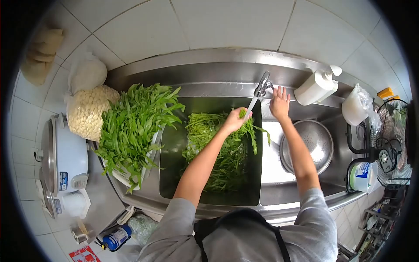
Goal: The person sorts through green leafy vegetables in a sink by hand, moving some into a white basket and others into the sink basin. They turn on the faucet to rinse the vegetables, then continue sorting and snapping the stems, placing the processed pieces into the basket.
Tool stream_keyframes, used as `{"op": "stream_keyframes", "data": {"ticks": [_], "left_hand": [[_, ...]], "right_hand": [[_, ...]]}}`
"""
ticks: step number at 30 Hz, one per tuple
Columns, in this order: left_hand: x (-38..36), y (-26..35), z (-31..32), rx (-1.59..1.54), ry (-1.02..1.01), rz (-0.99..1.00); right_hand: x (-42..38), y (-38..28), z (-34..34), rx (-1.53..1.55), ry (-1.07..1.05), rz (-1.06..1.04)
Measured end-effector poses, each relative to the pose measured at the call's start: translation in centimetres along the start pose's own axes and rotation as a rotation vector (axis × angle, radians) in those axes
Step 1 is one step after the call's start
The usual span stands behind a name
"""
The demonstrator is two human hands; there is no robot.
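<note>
From my remote seat I see the steel sink [174, 148] holding water and green stems [214, 153], leafy greens [131, 126] heaped in a basket beside it, my left hand [235, 120] closed around a bunch of stems under the tap [261, 87], my right hand [279, 102] spread flat beside its base.

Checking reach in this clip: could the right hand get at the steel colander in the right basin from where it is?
Probably yes. The right hand rests by the tap, and the colander lies open just beside that forearm, with nothing covering it. The left hand is busy holding greens over the left basin.
</note>
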State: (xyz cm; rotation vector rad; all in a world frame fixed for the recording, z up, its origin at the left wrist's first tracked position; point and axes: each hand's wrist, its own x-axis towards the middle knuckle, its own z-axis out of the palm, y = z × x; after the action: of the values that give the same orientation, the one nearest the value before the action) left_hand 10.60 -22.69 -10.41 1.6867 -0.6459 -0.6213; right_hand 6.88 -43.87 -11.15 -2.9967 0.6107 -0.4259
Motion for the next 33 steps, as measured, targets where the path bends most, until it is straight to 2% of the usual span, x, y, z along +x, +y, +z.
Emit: {"op": "stream_keyframes", "data": {"ticks": [1, 3, 5, 6, 7, 8, 9, 10, 11, 13, 14, 16, 17, 19, 20, 21, 22, 23, 25, 27, 28, 29, 31, 32, 33], "left_hand": [[0.2, 0.0, 0.5, -0.015, -0.021, -0.017], [0.7, -0.8, 1.2, 0.307, -0.175, -0.106], [-0.6, 1.1, 2.2, 0.753, -0.195, -0.205], [0.2, -3.0, 3.0, 0.804, -0.242, -0.266], [-0.9, -2.4, 3.1, 0.944, -0.211, -0.174], [-1.5, -3.2, 2.9, 0.844, -0.174, -0.205], [-2.2, -2.9, 2.3, 0.743, -0.138, -0.238], [-2.5, -2.5, 1.7, 0.749, -0.143, -0.242], [-2.1, -1.9, 1.1, 0.811, -0.114, -0.258], [-1.9, 0.3, 0.4, 0.869, -0.086, -0.265], [-1.9, 1.2, 0.1, 0.706, 0.149, -0.217], [-1.3, 1.0, -0.1, 0.358, 0.563, -0.051], [-0.5, -0.6, -0.3, 0.221, 0.702, 0.013], [0.7, -3.4, 0.1, -0.258, 0.928, 0.070], [0.5, -3.2, 0.5, -0.259, 0.928, 0.076], [-0.1, -3.0, 1.1, -0.664, 0.989, -0.094], [0.0, -3.6, 1.4, -1.074, 1.015, -0.263], [0.2, -5.0, 1.2, -1.184, 1.095, -0.302], [-0.7, -8.5, 0.7, -1.411, 1.144, -0.467], [-1.5, -15.3, 0.0, -1.456, 0.919, -0.597], [-2.5, -14.3, 0.0, -1.459, 0.909, -0.594], [-3.6, -11.7, -0.2, -1.379, 0.816, -0.584], [-5.7, -8.2, -0.3, -1.212, 0.644, -0.568], [-5.6, -9.7, -0.4, -1.214, 0.643, -0.564], [-4.8, -13.2, -0.6, -1.339, 0.491, -0.482]], "right_hand": [[-0.9, -1.6, -1.8, 0.126, 0.165, -0.003], [-1.9, -5.3, -4.2, 0.727, 0.233, 0.104], [-2.7, -9.9, -4.1, 1.430, -0.117, 0.553], [-2.8, -11.0, -3.7, 1.569, -0.336, 0.687], [-2.8, -11.7, -3.3, 1.701, -0.568, 0.816], [-2.5, -11.9, -3.4, 1.710, -0.566, 0.815], [-2.3, -12.1, -3.5, 1.693, -0.659, 0.733], [-2.2, -12.2, -3.6, 1.673, -0.750, 0.654], [-1.8, -11.8, -3.9, 1.506, -0.789, 0.503], [-2.4, -11.0, -4.2, 1.280, -0.489, 0.192], [-3.1, -10.6, -4.2, 1.279, -0.484, 0.190], [-5.0, -9.6, -2.6, 1.051, 0.023, 0.086], [-6.7, -9.3, -1.9, 0.937, 0.027, 0.161], [-9.7, -10.6, 0.9, 0.715, -0.031, 0.426], [-9.1, -11.7, 0.9, 0.908, -0.166, 0.686], [-8.4, -12.4, 1.0, 1.096, -0.307, 0.949], [-7.5, -12.9, 2.2, 1.260, -0.221, 0.895], [-7.3, -13.2, 3.4, 1.267, -0.233, 0.823], [-7.0, -14.6, 1.3, 1.062, -0.144, 0.463], [-8.9, -15.3, -1.0, 0.884, -0.231, 0.012], [-10.7, -15.8, -2.2, 0.991, -0.316, 0.015], [-12.2, -16.0, -3.5, 1.096, -0.400, 0.013], [-14.5, -15.0, -6.4, 1.110, -0.543, -0.066], [-15.2, -14.3, -6.5, 1.167, -0.502, -0.059], [-14.9, -13.2, -5.7, 1.165, -0.501, -0.062]]}}
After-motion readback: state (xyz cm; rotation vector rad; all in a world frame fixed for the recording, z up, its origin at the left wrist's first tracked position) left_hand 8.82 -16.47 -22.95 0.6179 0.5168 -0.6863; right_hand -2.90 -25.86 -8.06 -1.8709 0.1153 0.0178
